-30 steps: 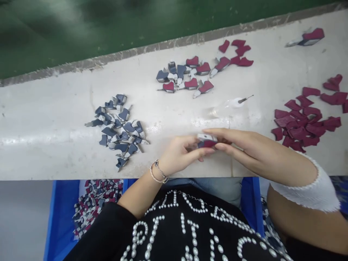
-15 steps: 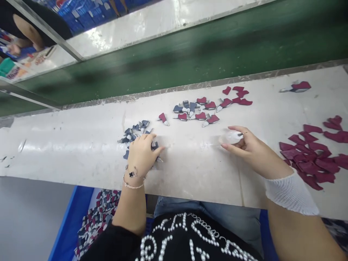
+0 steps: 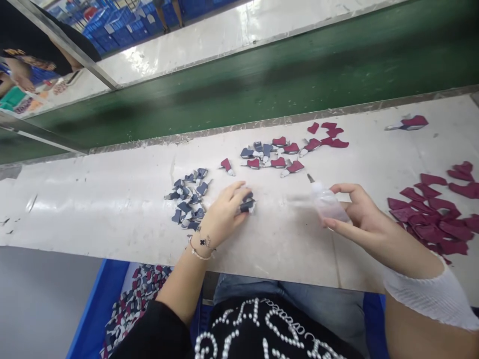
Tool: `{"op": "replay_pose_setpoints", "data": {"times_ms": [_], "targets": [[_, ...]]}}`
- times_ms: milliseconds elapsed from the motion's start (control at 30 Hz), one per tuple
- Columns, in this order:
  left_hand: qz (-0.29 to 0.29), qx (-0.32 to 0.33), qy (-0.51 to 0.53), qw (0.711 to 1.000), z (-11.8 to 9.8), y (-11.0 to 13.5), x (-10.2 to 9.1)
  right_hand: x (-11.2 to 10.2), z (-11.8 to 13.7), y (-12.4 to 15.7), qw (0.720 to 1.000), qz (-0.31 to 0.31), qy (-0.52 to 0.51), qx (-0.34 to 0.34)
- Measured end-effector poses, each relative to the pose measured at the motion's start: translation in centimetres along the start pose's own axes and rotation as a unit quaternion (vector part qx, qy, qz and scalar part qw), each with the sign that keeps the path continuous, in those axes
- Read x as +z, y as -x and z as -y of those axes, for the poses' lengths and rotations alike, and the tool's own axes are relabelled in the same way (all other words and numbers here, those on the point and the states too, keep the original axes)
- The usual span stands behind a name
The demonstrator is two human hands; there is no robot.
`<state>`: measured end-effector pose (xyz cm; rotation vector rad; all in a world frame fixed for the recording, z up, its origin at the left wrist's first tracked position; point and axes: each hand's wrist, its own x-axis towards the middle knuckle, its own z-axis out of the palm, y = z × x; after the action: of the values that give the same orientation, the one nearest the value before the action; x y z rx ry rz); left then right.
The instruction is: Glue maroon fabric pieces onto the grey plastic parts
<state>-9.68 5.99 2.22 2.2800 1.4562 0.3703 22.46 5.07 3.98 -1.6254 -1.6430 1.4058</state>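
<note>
Squeeze bottle (image 3: 328, 204) sits clamped in the right hand (image 3: 368, 217) over the white bench (image 3: 284, 247), nozzle tilted up; the left hand (image 3: 223, 215) pinches a navy-and-white piece (image 3: 247, 204) beside the navy pile (image 3: 186, 202); a hard squeeze could drip there, a loose pinch could drop the piece

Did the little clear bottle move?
Yes. The right hand lifted the clear bottle off the white table and swung its nozzle toward the table's far edge.

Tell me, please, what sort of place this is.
Probably a factory line: a green conveyor belt beside a white workbench, piles of maroon and grey cut pieces, and a blue crate of parts.
</note>
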Motion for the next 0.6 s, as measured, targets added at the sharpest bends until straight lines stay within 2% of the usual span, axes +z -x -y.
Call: {"op": "replay_pose_setpoints", "data": {"times_ms": [67, 133, 267, 433, 600], "targets": [[-0.040, -0.080, 0.005, 0.996, -0.7, 0.3, 0.9, -0.5, -0.2, 0.3, 0.998, 0.019, -0.046, -0.034], [-0.045, -0.127, 0.021, 0.991, -1.1, 0.7, 1.5, -1.1, -0.5, 0.1, 0.991, 0.046, -0.106, -0.073], [-0.035, -0.146, 0.047, 0.988, -1.6, 0.8, 1.7, -1.7, -0.6, -0.7, 0.979, 0.075, -0.162, -0.101], [-0.007, -0.153, 0.089, 0.984, -1.5, 1.0, 1.2, -1.4, -0.1, -1.5, 0.972, 0.109, -0.185, -0.093], [-0.004, -0.152, 0.243, 0.958, -1.8, 1.1, 1.2, -0.3, -0.7, -1.4, 0.970, 0.114, -0.187, -0.104]]}}
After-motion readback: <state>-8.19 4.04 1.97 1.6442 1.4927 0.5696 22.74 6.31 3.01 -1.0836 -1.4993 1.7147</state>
